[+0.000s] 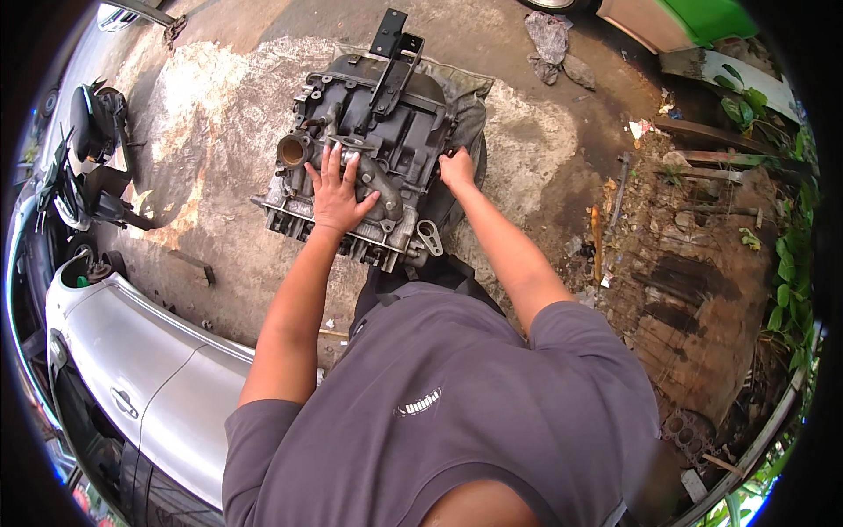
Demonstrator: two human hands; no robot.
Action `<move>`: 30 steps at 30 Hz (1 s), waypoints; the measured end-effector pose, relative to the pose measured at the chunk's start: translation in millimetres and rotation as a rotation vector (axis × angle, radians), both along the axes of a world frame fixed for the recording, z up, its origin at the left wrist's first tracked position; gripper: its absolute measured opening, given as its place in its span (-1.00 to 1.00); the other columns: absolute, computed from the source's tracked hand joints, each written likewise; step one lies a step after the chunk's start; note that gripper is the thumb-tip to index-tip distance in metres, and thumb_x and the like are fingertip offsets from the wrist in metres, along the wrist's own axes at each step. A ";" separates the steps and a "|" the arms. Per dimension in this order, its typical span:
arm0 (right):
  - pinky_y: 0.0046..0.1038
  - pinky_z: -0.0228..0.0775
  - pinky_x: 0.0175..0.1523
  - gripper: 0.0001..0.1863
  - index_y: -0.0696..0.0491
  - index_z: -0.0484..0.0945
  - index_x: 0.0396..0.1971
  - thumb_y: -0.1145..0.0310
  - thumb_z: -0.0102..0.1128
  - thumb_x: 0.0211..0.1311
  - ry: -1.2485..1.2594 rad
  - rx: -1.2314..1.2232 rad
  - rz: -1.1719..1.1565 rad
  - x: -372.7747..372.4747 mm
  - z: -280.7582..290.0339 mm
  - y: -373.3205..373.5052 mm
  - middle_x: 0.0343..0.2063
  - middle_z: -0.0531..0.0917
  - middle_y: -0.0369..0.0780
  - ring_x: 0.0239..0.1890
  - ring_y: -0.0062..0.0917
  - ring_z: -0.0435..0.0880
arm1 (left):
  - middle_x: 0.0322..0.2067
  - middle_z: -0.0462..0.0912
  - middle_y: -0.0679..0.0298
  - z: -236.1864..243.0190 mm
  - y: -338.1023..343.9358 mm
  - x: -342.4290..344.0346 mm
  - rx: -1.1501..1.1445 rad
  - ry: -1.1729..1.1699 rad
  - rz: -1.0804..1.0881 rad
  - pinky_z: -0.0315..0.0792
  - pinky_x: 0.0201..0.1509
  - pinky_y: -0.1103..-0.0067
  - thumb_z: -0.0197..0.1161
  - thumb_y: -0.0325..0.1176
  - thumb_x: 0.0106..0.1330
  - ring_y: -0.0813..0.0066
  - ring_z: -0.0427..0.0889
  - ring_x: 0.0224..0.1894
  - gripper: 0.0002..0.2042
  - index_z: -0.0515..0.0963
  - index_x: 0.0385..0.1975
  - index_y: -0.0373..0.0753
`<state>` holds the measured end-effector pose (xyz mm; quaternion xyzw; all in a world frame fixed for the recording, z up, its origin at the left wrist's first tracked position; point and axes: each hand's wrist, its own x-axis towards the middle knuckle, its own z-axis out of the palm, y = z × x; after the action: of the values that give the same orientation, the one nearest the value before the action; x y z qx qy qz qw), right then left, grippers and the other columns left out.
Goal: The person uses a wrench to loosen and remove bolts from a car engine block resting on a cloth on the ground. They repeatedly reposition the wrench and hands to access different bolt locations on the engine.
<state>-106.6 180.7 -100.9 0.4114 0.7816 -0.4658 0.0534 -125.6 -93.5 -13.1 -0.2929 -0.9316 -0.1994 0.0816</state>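
You're standing on a stained concrete floor (202,114), pale in patches. On it lies a grey cloth (470,105), and the engine block (369,140) sits on that cloth (its far corner shows past the block). Crumpled rags (551,39) lie further off, a wooden stick (597,237) to your right beside rubble (694,263).

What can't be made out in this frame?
- Head view: the right hand curls over the engine block's far edge, so its fingertips are hidden.
- The left hand covers the manifold part beneath its palm.
- The cloth under the block is mostly hidden by it.
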 end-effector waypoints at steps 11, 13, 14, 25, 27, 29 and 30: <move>-0.05 0.42 0.07 -0.51 0.35 0.42 0.05 0.30 0.09 0.23 0.106 0.089 -0.077 12.9 -20.2 -5.6 -0.17 0.63 0.22 -0.03 0.11 0.61 | 0.47 -0.10 -0.01 -7.0 -2.7 -1.5 -0.006 0.034 -0.014 -0.43 0.44 -0.22 0.22 0.26 0.13 -0.11 -0.18 0.52 -0.09 0.02 0.43 0.00; -0.06 0.41 0.08 -0.53 0.35 0.43 0.04 0.30 0.08 0.25 0.048 0.102 -0.161 14.8 -25.8 -4.1 -0.16 0.63 0.22 -0.01 0.10 0.60 | 0.47 -0.10 -0.03 -7.5 -3.0 -1.5 -0.011 0.033 -0.009 -0.43 0.44 -0.22 0.22 0.26 0.13 -0.13 -0.19 0.52 -0.09 0.00 0.44 0.00; -0.07 0.41 0.09 -0.55 0.35 0.45 0.02 0.30 0.08 0.26 0.004 0.099 -0.228 16.7 -29.3 -3.6 -0.15 0.63 0.21 0.00 0.11 0.60 | 0.47 -0.10 -0.03 -7.1 -3.2 -1.1 -0.019 0.031 -0.006 -0.43 0.44 -0.21 0.22 0.26 0.14 -0.13 -0.19 0.52 -0.09 0.00 0.43 0.00; -0.41 0.43 -0.54 -0.77 0.24 0.53 -0.18 0.38 0.06 0.33 -0.283 -0.763 -0.044 59.6 -26.8 72.1 -0.50 0.68 -0.13 -0.58 -0.42 0.65 | 0.47 -0.11 -0.05 -5.3 -2.5 -0.9 -0.072 0.050 0.008 -0.45 0.47 -0.14 0.16 0.24 0.17 -0.14 -0.16 0.52 -0.08 -0.04 0.44 -0.10; -0.43 0.48 -0.49 -0.81 0.20 0.51 -0.15 0.44 0.03 0.33 -0.240 -0.937 -0.046 79.2 -13.6 84.4 -0.43 0.68 -0.09 -0.51 -0.43 0.68 | 0.48 -0.11 -0.05 -5.1 -2.5 -0.7 -0.075 0.059 0.005 -0.45 0.48 -0.12 0.17 0.23 0.17 -0.13 -0.16 0.52 -0.08 -0.03 0.44 -0.12; -0.41 0.54 -0.42 -0.73 0.17 0.46 0.00 0.51 -0.03 0.33 -0.255 -1.035 0.019 92.1 -7.7 90.9 -0.30 0.68 -0.07 -0.47 -0.45 0.68 | 0.47 -0.10 -0.05 -4.6 -2.3 -1.4 -0.045 0.042 0.012 -0.42 0.47 -0.16 0.20 0.23 0.16 -0.09 -0.18 0.53 -0.11 0.02 0.43 -0.05; -0.39 0.54 -0.42 -0.72 0.18 0.49 0.00 0.51 -0.05 0.33 -0.289 -0.899 0.082 93.7 -10.1 89.9 -0.31 0.69 -0.09 -0.47 -0.43 0.67 | 0.47 -0.10 -0.05 -4.4 -2.3 -1.9 -0.044 0.045 0.012 -0.42 0.47 -0.16 0.20 0.23 0.16 -0.09 -0.18 0.53 -0.10 0.01 0.43 -0.05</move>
<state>-12.9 270.6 -111.0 0.3770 0.5026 -0.6934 0.3528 -127.6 -95.9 -17.5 -0.2935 -0.9354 -0.1717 0.0971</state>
